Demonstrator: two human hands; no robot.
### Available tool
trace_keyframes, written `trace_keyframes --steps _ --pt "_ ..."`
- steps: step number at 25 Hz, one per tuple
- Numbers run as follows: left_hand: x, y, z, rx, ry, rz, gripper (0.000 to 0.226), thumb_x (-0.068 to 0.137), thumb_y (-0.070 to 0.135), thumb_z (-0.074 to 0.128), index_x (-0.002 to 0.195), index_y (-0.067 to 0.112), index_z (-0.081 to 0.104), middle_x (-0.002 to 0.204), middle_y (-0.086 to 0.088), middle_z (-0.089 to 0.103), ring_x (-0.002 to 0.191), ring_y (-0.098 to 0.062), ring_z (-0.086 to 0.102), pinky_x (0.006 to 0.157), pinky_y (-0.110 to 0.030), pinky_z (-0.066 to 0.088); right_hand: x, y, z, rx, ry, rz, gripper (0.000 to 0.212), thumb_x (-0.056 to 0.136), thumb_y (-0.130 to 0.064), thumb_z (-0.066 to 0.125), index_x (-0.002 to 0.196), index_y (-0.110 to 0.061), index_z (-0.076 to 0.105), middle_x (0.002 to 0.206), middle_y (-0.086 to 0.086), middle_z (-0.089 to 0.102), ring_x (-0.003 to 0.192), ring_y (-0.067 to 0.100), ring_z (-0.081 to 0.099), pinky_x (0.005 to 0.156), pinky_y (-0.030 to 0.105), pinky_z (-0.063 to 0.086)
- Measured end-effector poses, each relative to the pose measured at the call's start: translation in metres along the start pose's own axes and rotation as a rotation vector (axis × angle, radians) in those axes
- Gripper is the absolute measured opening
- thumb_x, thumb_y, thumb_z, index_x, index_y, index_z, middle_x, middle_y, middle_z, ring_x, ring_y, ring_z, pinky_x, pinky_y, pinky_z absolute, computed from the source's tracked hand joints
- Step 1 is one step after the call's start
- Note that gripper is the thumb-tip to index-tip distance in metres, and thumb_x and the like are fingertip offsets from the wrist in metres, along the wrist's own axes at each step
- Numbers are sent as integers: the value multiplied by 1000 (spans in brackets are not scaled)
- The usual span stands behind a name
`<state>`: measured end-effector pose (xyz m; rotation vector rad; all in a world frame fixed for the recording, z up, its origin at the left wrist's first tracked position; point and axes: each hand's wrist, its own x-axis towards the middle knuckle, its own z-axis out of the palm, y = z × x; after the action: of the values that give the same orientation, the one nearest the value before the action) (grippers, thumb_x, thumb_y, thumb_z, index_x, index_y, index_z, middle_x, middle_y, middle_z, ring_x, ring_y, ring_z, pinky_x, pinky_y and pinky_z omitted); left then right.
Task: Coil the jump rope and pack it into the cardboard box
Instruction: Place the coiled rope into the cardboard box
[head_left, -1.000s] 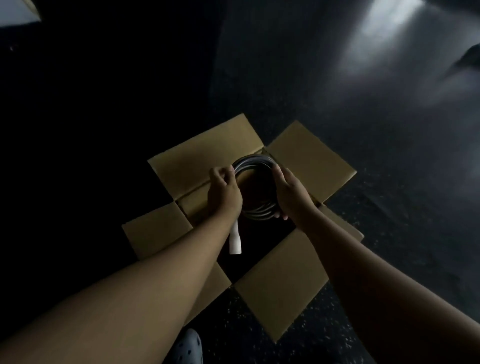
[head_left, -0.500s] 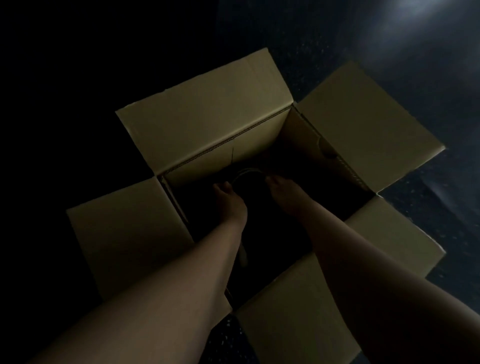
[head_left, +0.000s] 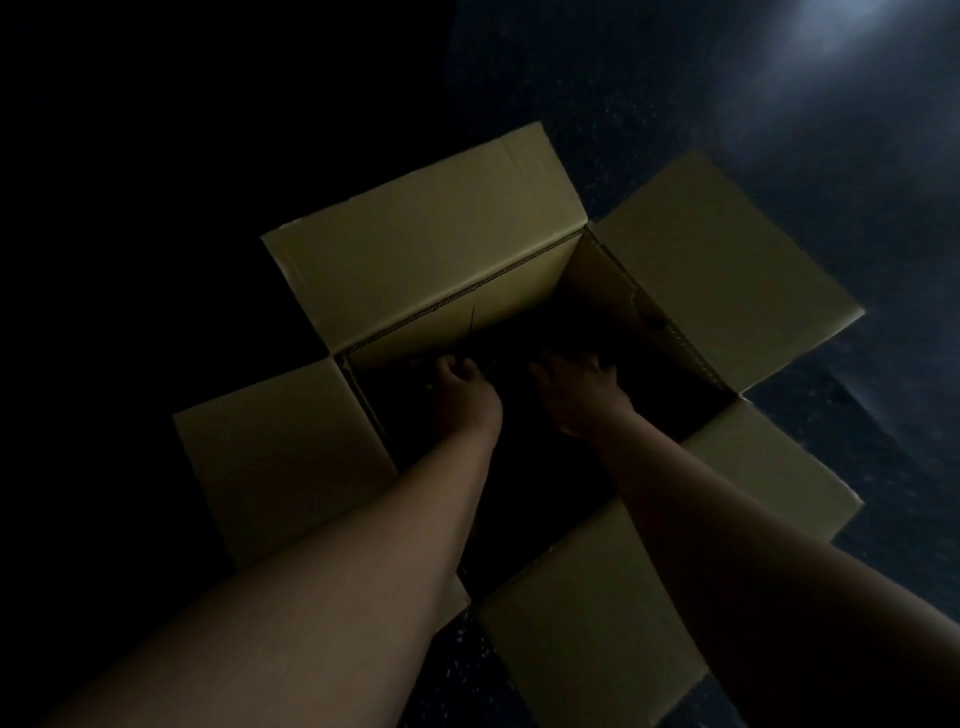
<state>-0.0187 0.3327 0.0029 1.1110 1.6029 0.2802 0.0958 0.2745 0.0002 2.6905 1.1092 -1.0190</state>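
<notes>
The cardboard box (head_left: 447, 270) stands open on the dark floor with all four flaps folded outward. Both my hands reach deep into its dark inside, near the far wall. My left hand (head_left: 462, 395) has its fingers curled at a faint strand of the jump rope (head_left: 501, 359), which shows only as a thin arc between the hands. My right hand (head_left: 576, 389) lies palm down with its fingers spread, just right of that arc. The rest of the coil and its handles are lost in shadow.
The box sits on a dark speckled floor (head_left: 779, 130) with a pale light patch at the top right. The left side of the view is black. The near flap (head_left: 582, 639) lies between my forearms.
The coiled rope went from above the box down into it with both hands. Since half a second ago my right hand's fingers have spread, and the coil has sunk into shadow.
</notes>
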Motion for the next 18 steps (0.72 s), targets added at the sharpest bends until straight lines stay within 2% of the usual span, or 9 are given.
trace_keyframes --steps 3,6,8,10,12,16,18 --pt "-25 27 -23 95 47 58 43 103 44 41 137 21 54 144 -12 54 127 -35 53 104 -44 44 -38 -11 -41 88 82 -43 56 104 -56 30 156 -36 31 157 16 38 141 41 39 109 54 39" --pt "-63 55 -60 253 160 208 50 94 56 50 130 23 56 139 -12 55 127 -36 49 104 -46 40 -82 -11 -89 115 201 -105 55 100 -62 31 147 -36 45 146 12 55 130 37 53 102 51 48" --pt "-88 59 -95 417 301 322 67 85 65 57 134 21 51 141 -14 51 129 -39 47 105 -49 37 -108 -2 -118 123 259 -92 61 96 -71 27 147 -40 43 146 10 55 129 35 54 100 53 50" --pt "-102 54 -129 536 442 360 84 79 68 62 144 18 44 146 -19 46 131 -43 45 106 -53 34 -127 9 -143 78 314 -37 68 94 -75 26 151 -40 37 155 11 45 138 37 45 105 56 46" --pt "-105 45 -154 558 500 281 97 77 70 64 153 18 31 152 -25 38 136 -49 38 110 -59 30 -138 21 -161 -21 356 1 68 96 -73 30 155 -39 33 162 13 33 145 41 33 110 60 38" --pt "-94 28 -168 565 437 -4 120 72 78 63 162 25 3 165 -31 4 149 -57 9 115 -71 8 -120 49 -178 -163 425 57 74 92 -77 32 157 -40 28 163 17 27 144 49 28 112 63 35" --pt "-82 17 -166 487 431 -122 128 68 77 69 161 28 -3 164 -34 -3 148 -58 5 116 -73 10 -101 61 -177 -190 419 95 77 91 -78 33 157 -41 25 164 19 21 144 52 26 112 63 34"
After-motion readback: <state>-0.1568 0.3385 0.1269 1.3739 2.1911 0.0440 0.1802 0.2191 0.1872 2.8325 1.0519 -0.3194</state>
